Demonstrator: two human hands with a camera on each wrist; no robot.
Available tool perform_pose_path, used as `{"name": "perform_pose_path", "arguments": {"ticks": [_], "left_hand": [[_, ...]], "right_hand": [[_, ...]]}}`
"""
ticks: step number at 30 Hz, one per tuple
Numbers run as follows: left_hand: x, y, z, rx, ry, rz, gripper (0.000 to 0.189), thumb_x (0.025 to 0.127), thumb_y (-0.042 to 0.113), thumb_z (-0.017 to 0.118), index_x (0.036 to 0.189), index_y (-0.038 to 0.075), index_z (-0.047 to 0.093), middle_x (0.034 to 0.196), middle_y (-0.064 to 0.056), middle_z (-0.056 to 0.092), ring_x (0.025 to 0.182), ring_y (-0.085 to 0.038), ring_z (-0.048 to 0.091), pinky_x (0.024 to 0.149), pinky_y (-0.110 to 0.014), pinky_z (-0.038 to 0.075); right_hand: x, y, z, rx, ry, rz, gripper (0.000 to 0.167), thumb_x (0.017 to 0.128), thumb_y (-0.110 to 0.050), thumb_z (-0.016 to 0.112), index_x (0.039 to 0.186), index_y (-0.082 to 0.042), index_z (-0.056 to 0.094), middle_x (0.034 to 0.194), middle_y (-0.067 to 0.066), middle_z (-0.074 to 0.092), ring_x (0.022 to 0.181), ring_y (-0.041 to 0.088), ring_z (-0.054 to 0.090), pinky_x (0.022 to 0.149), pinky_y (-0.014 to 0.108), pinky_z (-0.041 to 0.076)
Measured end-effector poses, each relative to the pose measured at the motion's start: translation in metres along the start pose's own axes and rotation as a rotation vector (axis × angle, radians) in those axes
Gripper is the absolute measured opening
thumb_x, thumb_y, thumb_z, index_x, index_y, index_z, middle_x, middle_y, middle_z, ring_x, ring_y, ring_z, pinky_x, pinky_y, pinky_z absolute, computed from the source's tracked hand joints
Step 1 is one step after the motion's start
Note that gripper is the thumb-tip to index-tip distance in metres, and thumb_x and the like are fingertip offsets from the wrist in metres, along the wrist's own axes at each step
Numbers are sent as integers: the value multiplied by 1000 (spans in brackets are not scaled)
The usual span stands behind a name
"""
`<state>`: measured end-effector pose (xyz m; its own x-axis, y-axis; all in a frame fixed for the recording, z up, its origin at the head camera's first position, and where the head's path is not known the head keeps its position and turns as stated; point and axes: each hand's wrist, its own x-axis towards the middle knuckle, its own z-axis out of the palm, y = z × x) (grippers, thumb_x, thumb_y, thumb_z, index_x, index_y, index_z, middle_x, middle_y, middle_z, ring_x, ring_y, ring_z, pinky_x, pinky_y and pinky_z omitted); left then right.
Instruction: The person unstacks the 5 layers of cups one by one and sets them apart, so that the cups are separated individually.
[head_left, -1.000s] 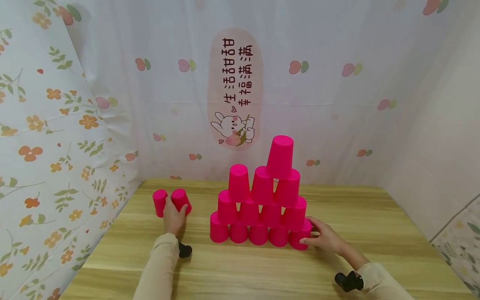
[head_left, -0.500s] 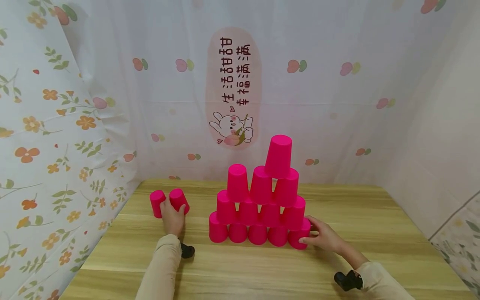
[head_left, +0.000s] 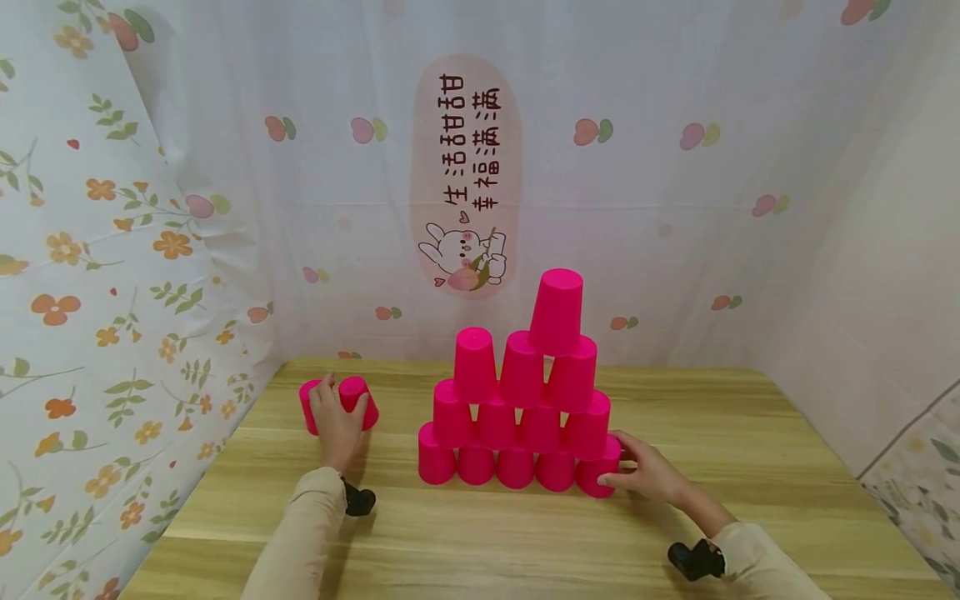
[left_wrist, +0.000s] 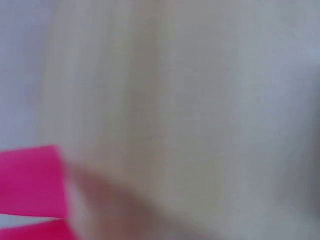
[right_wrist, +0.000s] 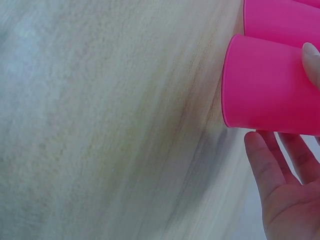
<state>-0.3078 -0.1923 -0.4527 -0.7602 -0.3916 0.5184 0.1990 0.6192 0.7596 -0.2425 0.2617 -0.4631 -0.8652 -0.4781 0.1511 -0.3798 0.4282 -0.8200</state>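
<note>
Upside-down pink cups form a pyramid (head_left: 517, 425) on the table, with one cup (head_left: 557, 310) on top at the right. My right hand (head_left: 654, 473) holds the end cup (head_left: 594, 475) of its bottom row. In the right wrist view, the thumb lies on the wall of that cup (right_wrist: 272, 85), with the other fingers along its side and partly behind it. My left hand (head_left: 339, 427) is spread at two separate pink cups. Its fingers lie before the left one (head_left: 308, 408) and its thumb is by the right one (head_left: 354, 390).
The wooden table (head_left: 487, 533) extends in front of the pyramid and on both sides. A printed cloth (head_left: 645, 200) hangs behind it, with a flowered cloth (head_left: 135, 350) on the left. Black wrist cameras (head_left: 697, 561) are worn on both wrists.
My left hand has shifted slightly left, its fingers coming from the gap between the two cups to in front of the left one. My right hand and the pyramid have stayed put.
</note>
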Motion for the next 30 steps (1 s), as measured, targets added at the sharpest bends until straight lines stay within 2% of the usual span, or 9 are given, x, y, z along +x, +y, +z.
{"name": "perform_pose_path", "arguments": {"ticks": [5,7,12,15,20,22,26,30], "left_hand": [[20,35,-13,10,15,128,60,78,14,67,127,-4,35,112,-22,42,104,-35,39,80,-46,38],[27,51,-17,-17,2,176,60,80,16,65,128,-3,34,113,-21,42,105,-33,39,79,-44,38],[39,98,-27,-109,-76,287,58,82,19,63,128,-2,34,114,-20,43,106,-30,39,84,-41,37],[41,127,-32,-142,-151,337,58,82,20,62,128,0,34,115,-18,43,107,-28,39,88,-43,36],[38,176,-37,-208,-293,400,58,82,20,62,129,3,33,117,-15,43,106,-24,40,86,-40,37],[35,194,-38,-225,-351,411,59,81,21,62,130,4,33,118,-13,42,109,-23,39,87,-40,37],[28,228,-37,-197,-485,412,63,81,29,62,132,10,30,123,-7,40,114,-20,36,91,-42,35],[19,255,-28,-166,-615,402,65,81,35,61,133,16,29,125,-2,39,114,-15,36,92,-39,36]], "right_hand": [[1,3,-1,-8,3,-28,56,77,-14,68,123,2,41,110,17,52,95,24,56,73,30,51],[1,4,-1,-12,5,-38,56,77,-14,68,123,1,41,110,17,52,94,19,56,72,29,51],[0,4,-1,-12,8,-39,55,76,-14,68,122,2,41,109,17,52,93,19,56,72,29,51],[0,4,0,-10,3,-35,56,77,-14,68,123,1,41,109,16,52,94,20,56,72,28,50],[0,3,1,-7,5,-30,56,76,-14,68,123,2,41,110,17,52,93,18,56,72,28,50],[-1,3,1,-12,10,-39,56,76,-14,69,122,3,41,109,17,52,93,17,56,72,28,50],[0,3,0,-30,16,-74,54,76,-13,69,120,4,42,106,16,54,91,17,57,71,29,51],[0,4,0,-28,17,-76,53,76,-13,69,119,3,43,106,14,55,91,15,57,71,28,50]]}}
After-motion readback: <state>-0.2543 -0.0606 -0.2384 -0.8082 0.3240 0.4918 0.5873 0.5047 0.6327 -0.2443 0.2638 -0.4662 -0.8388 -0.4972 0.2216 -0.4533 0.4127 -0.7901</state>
